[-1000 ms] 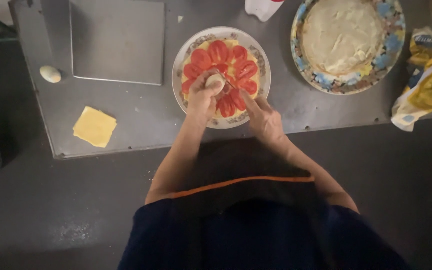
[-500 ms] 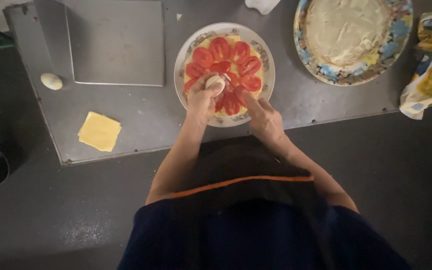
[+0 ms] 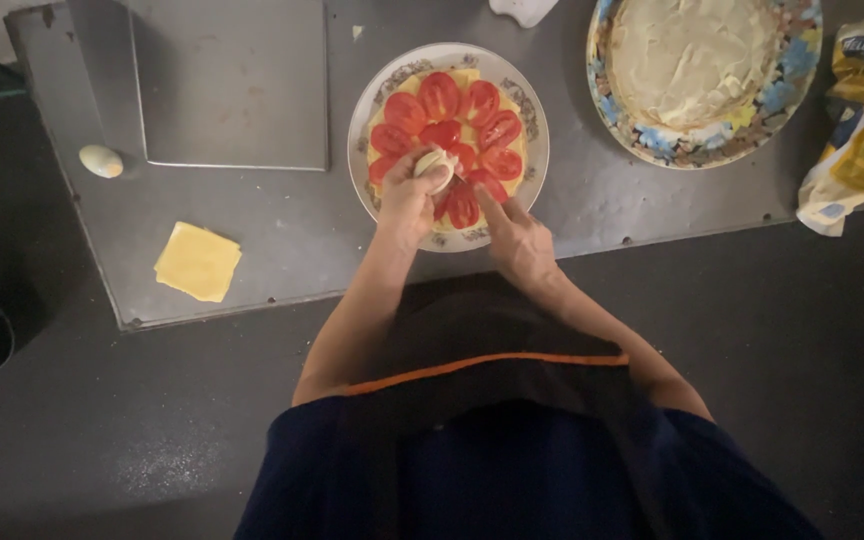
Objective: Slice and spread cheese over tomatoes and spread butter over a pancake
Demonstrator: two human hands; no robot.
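A patterned plate [image 3: 530, 110] is seen on the grey metal tabletop [image 3: 292, 215], close to the near edge and directly in front of the person, where both hands reach it without stretching. It carries a pale yellow base covered with tomato slices [image 3: 439, 95] laid in a ring, with more toward the centre.

The left hand [image 3: 407, 200] is closed around a small pale rounded object [image 3: 436, 165] (its kind cannot be told; it resembles the pale egg-shaped object [image 3: 101, 160] lying near the left edge of the tabletop). It is held just over the middle of the plate, apparently so that whatever comes off it lands on the food.

The right hand [image 3: 517, 235] is mostly closed, with the index finger extended and its tip on or just above a tomato slice at the near side of the plate; contact cannot be confirmed. Nothing is seen held in it.

A flat metal tray [image 3: 230, 85] lies at the rear left. A yellow cheese slice [image 3: 198, 262] lies alone near the front left. A second, floral plate [image 3: 802, 60] with a pale spread base is set at the rear right, with a yellow and white wrapper [image 3: 857, 140] beside it.
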